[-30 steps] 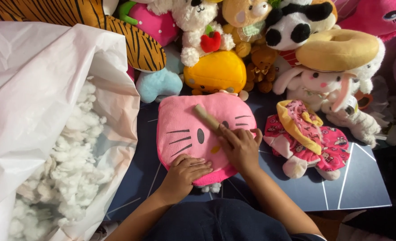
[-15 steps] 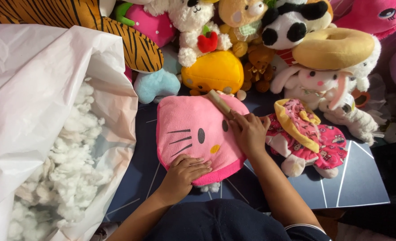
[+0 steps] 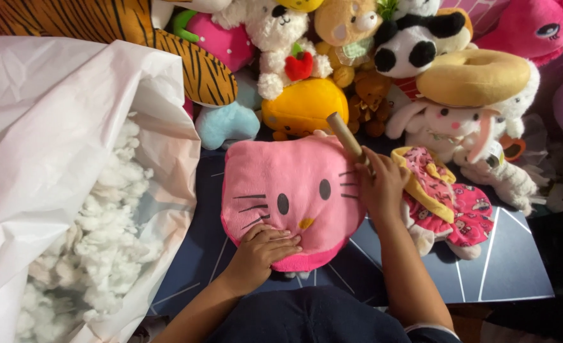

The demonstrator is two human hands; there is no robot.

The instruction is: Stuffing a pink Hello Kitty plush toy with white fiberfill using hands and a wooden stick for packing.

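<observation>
Lower end of the wooden stick (image 3: 347, 135) inside the right hand (image 3: 380, 186); tiger plush (image 3: 135, 32) cut off at top edge.

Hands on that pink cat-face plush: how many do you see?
2: the left hand presses its lower edge; the right hand is at its right side, gripping a wooden stick.
</observation>
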